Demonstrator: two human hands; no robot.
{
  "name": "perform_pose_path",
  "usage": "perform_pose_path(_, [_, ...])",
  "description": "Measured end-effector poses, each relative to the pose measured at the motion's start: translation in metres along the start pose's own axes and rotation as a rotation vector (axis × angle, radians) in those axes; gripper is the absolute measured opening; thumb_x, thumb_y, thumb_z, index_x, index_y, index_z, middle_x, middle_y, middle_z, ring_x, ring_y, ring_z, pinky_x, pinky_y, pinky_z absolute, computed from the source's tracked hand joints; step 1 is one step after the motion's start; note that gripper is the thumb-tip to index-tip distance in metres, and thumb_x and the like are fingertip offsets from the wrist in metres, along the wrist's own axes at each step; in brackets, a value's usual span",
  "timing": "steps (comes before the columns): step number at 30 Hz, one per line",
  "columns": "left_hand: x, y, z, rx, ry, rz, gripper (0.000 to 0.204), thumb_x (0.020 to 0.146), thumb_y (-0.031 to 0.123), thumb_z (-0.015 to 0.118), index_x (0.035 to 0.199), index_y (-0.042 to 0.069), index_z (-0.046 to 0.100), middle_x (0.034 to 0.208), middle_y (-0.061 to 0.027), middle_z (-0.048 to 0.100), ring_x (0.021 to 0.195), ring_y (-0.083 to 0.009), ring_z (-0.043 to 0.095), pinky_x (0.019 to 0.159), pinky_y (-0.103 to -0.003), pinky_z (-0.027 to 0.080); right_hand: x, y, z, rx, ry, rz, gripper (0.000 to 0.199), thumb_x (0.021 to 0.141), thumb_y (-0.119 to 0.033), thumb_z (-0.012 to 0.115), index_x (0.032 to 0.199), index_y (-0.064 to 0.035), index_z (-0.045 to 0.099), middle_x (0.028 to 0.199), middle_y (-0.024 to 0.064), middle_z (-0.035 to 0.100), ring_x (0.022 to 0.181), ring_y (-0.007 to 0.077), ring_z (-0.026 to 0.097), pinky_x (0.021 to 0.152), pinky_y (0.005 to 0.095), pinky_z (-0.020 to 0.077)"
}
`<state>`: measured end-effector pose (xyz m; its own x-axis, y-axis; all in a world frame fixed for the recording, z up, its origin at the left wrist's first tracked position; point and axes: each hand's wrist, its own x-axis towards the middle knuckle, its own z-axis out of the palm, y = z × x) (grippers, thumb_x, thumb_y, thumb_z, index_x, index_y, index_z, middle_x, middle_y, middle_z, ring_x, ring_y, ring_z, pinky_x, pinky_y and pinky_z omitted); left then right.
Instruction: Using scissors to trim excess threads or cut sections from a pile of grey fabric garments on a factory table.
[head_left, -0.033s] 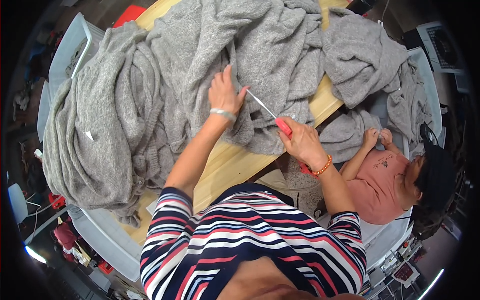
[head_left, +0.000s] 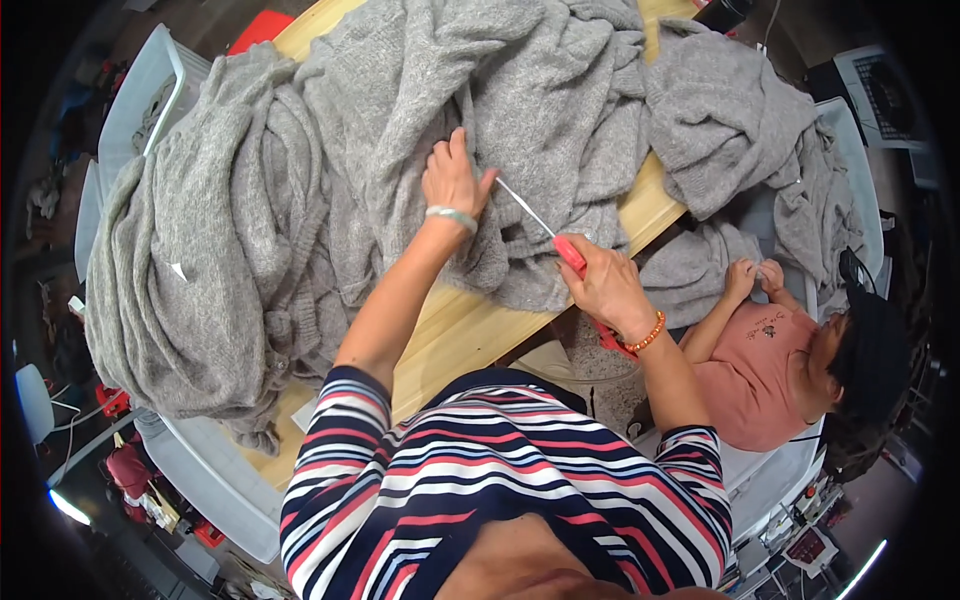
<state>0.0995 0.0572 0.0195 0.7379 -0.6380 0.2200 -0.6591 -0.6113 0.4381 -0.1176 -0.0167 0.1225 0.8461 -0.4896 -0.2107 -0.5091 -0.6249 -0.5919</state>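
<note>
Spread over the knit is my left hand [head_left: 455,185], with a pale bangle on its wrist. Its thumb stands apart from the other fingers, which touch a fold of the grey knit garment [head_left: 550,120]. My right hand [head_left: 610,290] is closed around a red-handled tool [head_left: 567,251] with a slim metal shaft. The shaft points up and left, its tip close to my left thumb. My right fingers cover part of the handle, and more red shows by the wrist with the orange bead bracelet.
A grey knit heap [head_left: 200,260] with a small white tag lies left, another [head_left: 730,110] at the table's [head_left: 440,340] far right. Pale plastic bins [head_left: 215,470] flank the table. At right, a co-worker in a pink top [head_left: 750,385] handles grey knit with both hands.
My left hand has shifted very slightly to the right. My right hand and the red-handled tool stay in practically the same place.
</note>
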Motion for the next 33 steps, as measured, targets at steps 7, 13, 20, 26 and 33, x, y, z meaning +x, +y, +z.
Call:
perform_pose_path(7, [0.026,-0.064,0.034,-0.982,-0.300,-0.254,0.013,0.085,0.017,0.069,0.083,0.005,0.066,0.070,0.0078,0.057,0.058,-0.0034,0.047,0.053,-0.020,0.037,0.023,0.004,0.002,-0.040,-0.048,0.071,0.025,0.085,-0.023,0.062,0.105,-0.0077,0.059,0.080,0.0215,0.065,0.077,0.0410,0.063,0.069,0.0490,0.0488])
perform_pose_path(13, [0.002,-0.083,0.028,-1.120,-0.239,-0.452,0.023,0.088,0.025,0.067,0.095,0.004,0.068,0.078,0.0064,0.060,0.066,-0.0032,0.049,0.060,-0.018,0.039,0.019,0.004,0.015,-0.106,-0.232,-0.095,0.025,0.085,-0.027,0.061,0.100,-0.0069,0.060,0.076,0.0208,0.064,0.076,0.0407,0.063,0.068,0.0497,0.0491])
perform_pose_path(20, [-0.062,-0.094,0.030,-0.858,-0.039,-0.337,0.029,0.088,0.016,0.064,0.110,-0.003,0.061,0.087,-0.0057,0.067,0.074,-0.0092,0.058,0.068,-0.024,0.049,0.004,-0.006,0.015,-0.157,-0.277,-0.073,0.026,0.085,-0.026,0.061,0.103,-0.0075,0.060,0.077,0.0199,0.065,0.075,0.0397,0.064,0.068,0.0491,0.0497])
perform_pose_path(26, [-0.097,-0.087,0.008,-0.519,-0.112,-0.217,0.028,0.085,0.016,0.066,0.108,0.000,0.062,0.093,-0.0099,0.066,0.082,-0.0152,0.061,0.075,-0.027,0.049,-0.015,-0.008,0.031,-0.204,-0.376,-0.135,0.026,0.084,-0.024,0.062,0.099,-0.0034,0.057,0.076,0.0200,0.065,0.077,0.0390,0.065,0.067,0.0478,0.0504])
perform_pose_path(33, [-0.100,-0.091,0.005,-0.477,-0.099,-0.172,0.038,0.078,0.017,0.072,0.110,0.001,0.058,0.099,-0.0160,0.063,0.088,-0.0273,0.063,0.077,-0.034,0.050,-0.025,-0.008,0.033,-0.228,-0.353,-0.137,0.026,0.084,-0.025,0.062,0.098,-0.0039,0.057,0.074,0.0190,0.065,0.072,0.0387,0.065,0.063,0.0471,0.0507])
